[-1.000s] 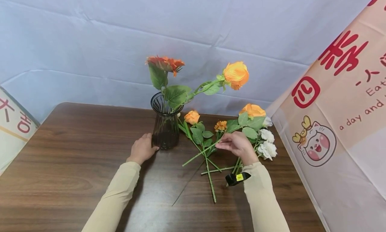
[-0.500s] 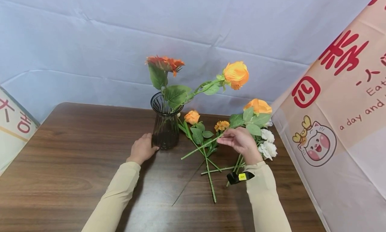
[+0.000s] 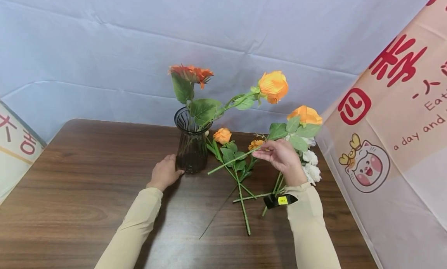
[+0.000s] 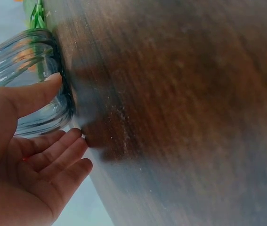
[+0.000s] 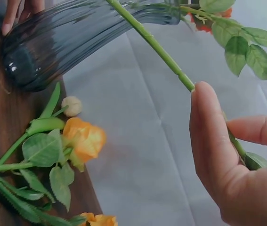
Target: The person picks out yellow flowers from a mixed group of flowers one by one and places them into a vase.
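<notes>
The right hand [image 3: 279, 158] is lifting an orange rose [image 3: 307, 114] to the right of the vase [image 3: 192, 152], pinching its green stem [image 3: 228, 163] between thumb and fingers. Over the last second the bloom has been rising and drifting farther from the vase, and the cut end of the stem has been rising too, while pointing toward the vase. For the work in hand, this probably means the flower is coming free of the pile and its stem is getting easier to steer. It is lying wholly outside the vase for now; how high its end is hanging beside the base, I cannot tell.

The left hand [image 3: 165, 172] is keeping its place at the left of the vase's base, fingers loosely extended and thumb reaching along the base. It is not curling round the glass; it seems to be steadying it, though how hard it is pressing I cannot tell.

The vase is standing upright, unmoved, and is holding a red-orange flower [image 3: 193, 73] above its mouth and a yellow-orange rose [image 3: 273, 87] leaning out to its right. Also right of the vase, a smaller orange rose [image 3: 222, 136], white flowers [image 3: 311, 171] and crossing stems [image 3: 244, 214] are lying on the table [image 3: 84, 199].
</notes>
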### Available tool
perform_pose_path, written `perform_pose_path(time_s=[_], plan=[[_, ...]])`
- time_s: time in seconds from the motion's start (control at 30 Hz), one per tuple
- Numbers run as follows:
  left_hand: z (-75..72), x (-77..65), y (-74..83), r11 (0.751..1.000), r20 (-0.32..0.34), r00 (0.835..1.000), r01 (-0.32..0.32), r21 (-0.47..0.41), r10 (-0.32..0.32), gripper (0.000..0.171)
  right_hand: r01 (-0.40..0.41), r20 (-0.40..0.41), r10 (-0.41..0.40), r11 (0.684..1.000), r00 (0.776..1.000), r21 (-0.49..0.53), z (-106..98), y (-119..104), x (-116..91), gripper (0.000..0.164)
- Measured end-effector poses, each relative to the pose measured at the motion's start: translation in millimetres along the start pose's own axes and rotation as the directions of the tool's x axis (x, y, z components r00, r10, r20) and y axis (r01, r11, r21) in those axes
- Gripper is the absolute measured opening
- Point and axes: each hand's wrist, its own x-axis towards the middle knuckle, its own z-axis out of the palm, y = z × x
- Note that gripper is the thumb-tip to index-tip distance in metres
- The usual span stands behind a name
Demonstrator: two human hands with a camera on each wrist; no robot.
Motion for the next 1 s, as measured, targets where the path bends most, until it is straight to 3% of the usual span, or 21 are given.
perform_pose_path(time_s=[1.0], plan=[[-1.1,-1.1,0.6,1.000,0.007,1.000,-0.003,0.004,0.003,0.066,0.115,-0.008,-0.115,0.992,0.993,0.042,38.6,-35.5,9.5,0.029]])
